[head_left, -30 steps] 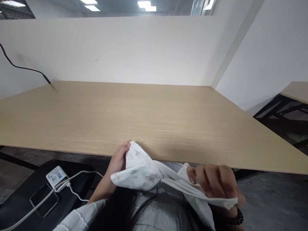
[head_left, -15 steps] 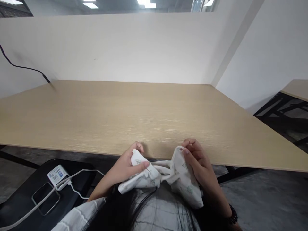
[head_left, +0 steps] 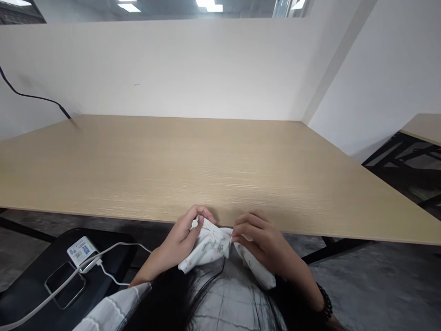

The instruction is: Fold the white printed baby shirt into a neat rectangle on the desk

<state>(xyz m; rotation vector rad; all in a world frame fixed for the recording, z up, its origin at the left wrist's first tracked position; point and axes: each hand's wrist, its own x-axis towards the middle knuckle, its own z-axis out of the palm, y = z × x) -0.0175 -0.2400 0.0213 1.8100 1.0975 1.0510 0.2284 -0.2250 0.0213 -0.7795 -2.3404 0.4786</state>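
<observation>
A white cloth item with a small printed pattern (head_left: 210, 243) lies bunched across my lap at the table's front edge; its exact kind is hard to make out. My left hand (head_left: 188, 232) is closed around its left part, thumb on top and fingers behind. With the fingertips of my right hand (head_left: 260, 241) I pinch the fabric near its middle. The right part of the cloth hangs down beneath that hand and is partly covered by it.
The wooden table (head_left: 193, 165) spreads out ahead, bounded by white partitions. On a black chair (head_left: 113, 257) at the left are a white power bank (head_left: 82, 253), cables (head_left: 55, 294) and a clear-framed phone-like object (head_left: 65, 285). A black cable (head_left: 37, 97) hangs at the far left.
My right hand has moved left and inward, from the cloth's right end to its middle. My left hand has shifted slightly right, and the cloth is bunched closer together.
</observation>
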